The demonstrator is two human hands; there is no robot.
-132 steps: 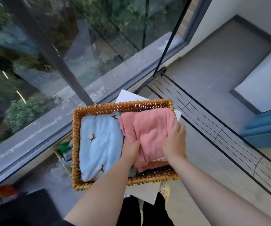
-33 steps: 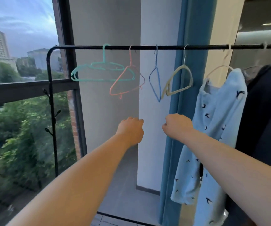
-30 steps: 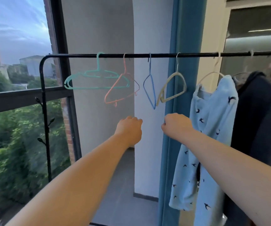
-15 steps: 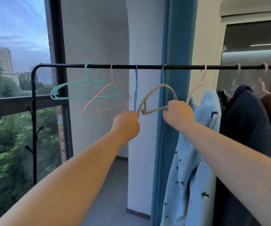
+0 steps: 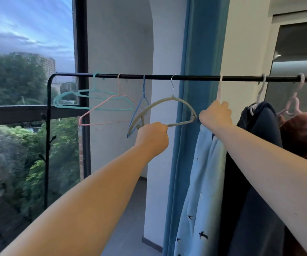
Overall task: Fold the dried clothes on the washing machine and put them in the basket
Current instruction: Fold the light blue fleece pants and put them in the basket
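Hands reach up and forward on bare, nearly straight arms. The left hand (image 5: 151, 137) is clenched, knuckles toward the camera, round the lower bar of a beige hanger (image 5: 169, 106) that hangs empty and tilted from the black rail (image 5: 195, 77). The right hand (image 5: 215, 115) is higher and further right, closed over the top of the bird-print garment (image 5: 200, 182), which hangs from the rail below it. The neck of a pale pink hook (image 5: 220, 87) rises out of the fist to the rail.

Both sets of fingertips are hidden behind the backs of the hands, so I cannot tell whether the right one grips cloth alone or the hanger's shoulder too. The pale blue garment's hem runs off the bottom edge. The right forearm crosses a navy garment (image 5: 259, 163), and a rust-brown garment (image 5: 304, 133) is cut by the right edge, as is the rail.

A bare stretch of rail lies between the beige hanger's hook and the pale pink hook. Left of the beige one, a blue hanger (image 5: 142, 106) overlaps it in view, then come a salmon hanger (image 5: 108, 111) and a teal hanger (image 5: 93, 99), near the rail's bent corner and upright post (image 5: 47, 145). A blue curtain (image 5: 191, 52) and a white wall stand behind.
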